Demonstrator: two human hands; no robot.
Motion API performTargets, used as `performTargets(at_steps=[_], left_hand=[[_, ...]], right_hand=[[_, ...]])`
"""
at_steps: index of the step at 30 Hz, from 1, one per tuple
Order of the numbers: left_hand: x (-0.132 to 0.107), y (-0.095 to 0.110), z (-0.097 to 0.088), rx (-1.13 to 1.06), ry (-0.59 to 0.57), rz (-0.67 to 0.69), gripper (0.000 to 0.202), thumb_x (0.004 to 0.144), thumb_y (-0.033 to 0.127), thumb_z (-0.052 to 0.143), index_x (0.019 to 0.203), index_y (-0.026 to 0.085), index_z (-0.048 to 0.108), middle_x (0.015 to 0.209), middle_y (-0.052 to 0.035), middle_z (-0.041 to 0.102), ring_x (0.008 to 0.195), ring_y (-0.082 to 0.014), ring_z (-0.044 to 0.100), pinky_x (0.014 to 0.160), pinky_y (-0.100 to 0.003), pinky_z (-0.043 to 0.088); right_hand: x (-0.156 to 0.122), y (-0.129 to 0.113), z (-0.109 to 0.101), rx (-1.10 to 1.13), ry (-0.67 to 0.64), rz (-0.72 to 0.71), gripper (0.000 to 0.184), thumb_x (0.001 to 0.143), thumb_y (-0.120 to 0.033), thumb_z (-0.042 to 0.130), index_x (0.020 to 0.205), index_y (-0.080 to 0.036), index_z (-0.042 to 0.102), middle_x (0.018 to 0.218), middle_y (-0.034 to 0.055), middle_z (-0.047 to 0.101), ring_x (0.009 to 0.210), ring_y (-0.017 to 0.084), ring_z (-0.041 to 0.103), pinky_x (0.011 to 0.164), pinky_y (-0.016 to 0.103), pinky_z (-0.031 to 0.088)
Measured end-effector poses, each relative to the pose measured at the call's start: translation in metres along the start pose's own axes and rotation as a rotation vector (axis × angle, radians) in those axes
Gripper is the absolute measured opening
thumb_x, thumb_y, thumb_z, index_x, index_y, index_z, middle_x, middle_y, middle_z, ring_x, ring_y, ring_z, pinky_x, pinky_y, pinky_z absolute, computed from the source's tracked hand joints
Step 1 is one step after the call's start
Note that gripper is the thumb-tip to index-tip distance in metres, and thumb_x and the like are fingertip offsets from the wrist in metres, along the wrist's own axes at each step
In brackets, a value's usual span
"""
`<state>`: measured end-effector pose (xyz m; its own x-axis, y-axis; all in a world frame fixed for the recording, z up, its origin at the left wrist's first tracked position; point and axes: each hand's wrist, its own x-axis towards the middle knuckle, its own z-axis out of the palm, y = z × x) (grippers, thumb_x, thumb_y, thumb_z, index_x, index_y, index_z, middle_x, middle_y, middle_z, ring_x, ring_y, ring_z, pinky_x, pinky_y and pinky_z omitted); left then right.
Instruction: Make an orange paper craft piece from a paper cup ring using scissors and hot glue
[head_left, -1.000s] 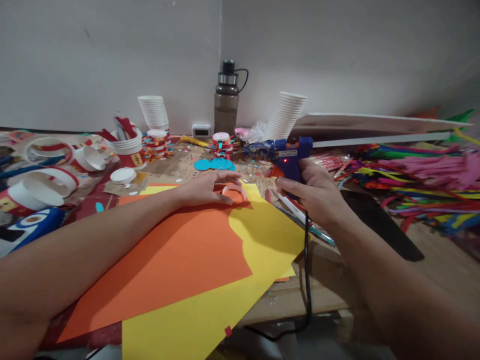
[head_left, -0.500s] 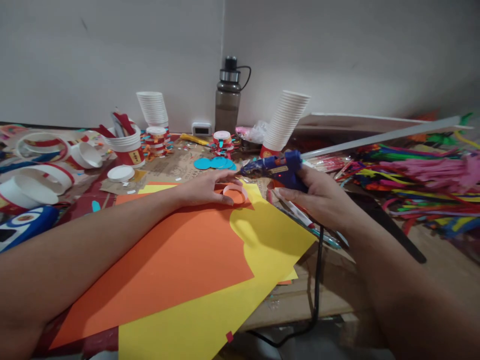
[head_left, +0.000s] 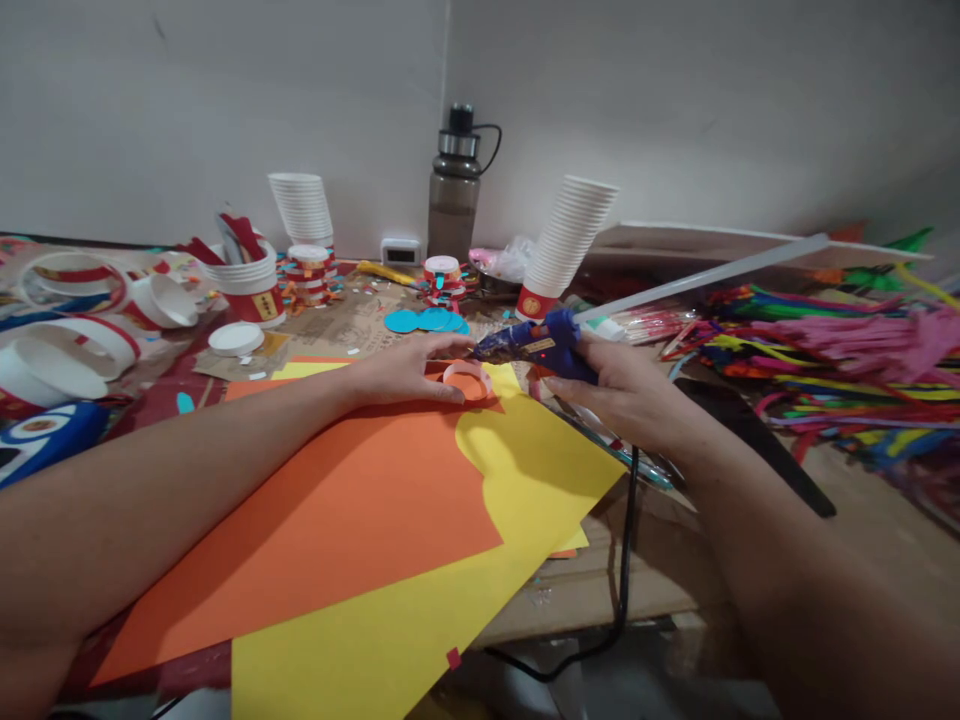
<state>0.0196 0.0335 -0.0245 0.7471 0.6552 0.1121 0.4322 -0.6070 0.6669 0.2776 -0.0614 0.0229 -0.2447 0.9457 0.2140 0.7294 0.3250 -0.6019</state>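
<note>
My right hand [head_left: 626,385] is wrapped round the handle of a blue hot glue gun [head_left: 551,342]. A long clear glue stick [head_left: 712,275] sticks out of its back, and a black cord hangs below. The gun's nozzle is just above the far side of a short white paper cup ring [head_left: 484,372]. My left hand [head_left: 409,372] holds that ring from the left, thumb in front and fingers behind. Under the ring lie an orange paper sheet [head_left: 330,500] and a yellow sheet [head_left: 540,470]. Whether glue is coming out cannot be seen.
Behind are blue paper discs [head_left: 424,320], a water bottle [head_left: 453,195] and paper cup stacks [head_left: 566,240]. Cut cups [head_left: 52,365] and a cup of tools [head_left: 244,285] stand left. Pipe cleaners [head_left: 862,340] and black scissors-like handles [head_left: 765,450] lie right.
The glue gun has moved a little left and down, its nozzle closer to the ring, and the glue stick has shifted left with it. My left hand stays at the ring.
</note>
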Motion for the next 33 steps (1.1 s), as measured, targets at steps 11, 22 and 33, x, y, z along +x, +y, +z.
performTargets(at_steps=[11, 22, 33], left_hand=[[0.003, 0.001, 0.003, 0.015, 0.011, 0.036, 0.075, 0.067, 0.046, 0.074, 0.134, 0.020, 0.052, 0.132, -0.0072, 0.058, 0.120, -0.0278, 0.055, 0.104, -0.037, 0.042], [0.000, 0.005, 0.002, -0.049, 0.023, 0.028, 0.083, 0.070, 0.045, 0.073, 0.143, 0.020, 0.044, 0.141, -0.0095, 0.053, 0.129, -0.0298, 0.050, 0.110, -0.039, 0.039], [0.001, 0.001, 0.003, -0.044, 0.009, 0.039, 0.081, 0.072, 0.048, 0.071, 0.143, 0.022, 0.044, 0.145, -0.0083, 0.050, 0.132, -0.0280, 0.049, 0.111, -0.037, 0.039]], right_hand=[[0.001, -0.003, 0.003, 0.031, 0.008, -0.040, 0.014, 0.078, -0.026, 0.068, 0.090, -0.021, 0.070, 0.083, 0.0045, 0.068, 0.090, 0.026, 0.062, 0.077, 0.036, 0.051], [0.002, -0.007, 0.002, -0.035, -0.018, -0.063, 0.014, 0.080, -0.026, 0.065, 0.091, -0.020, 0.069, 0.085, 0.0057, 0.069, 0.094, 0.027, 0.062, 0.080, 0.036, 0.049], [0.002, -0.011, 0.002, -0.283, -0.066, -0.069, 0.021, 0.085, -0.027, 0.057, 0.101, -0.016, 0.065, 0.093, 0.0081, 0.070, 0.093, 0.025, 0.063, 0.081, 0.033, 0.047]])
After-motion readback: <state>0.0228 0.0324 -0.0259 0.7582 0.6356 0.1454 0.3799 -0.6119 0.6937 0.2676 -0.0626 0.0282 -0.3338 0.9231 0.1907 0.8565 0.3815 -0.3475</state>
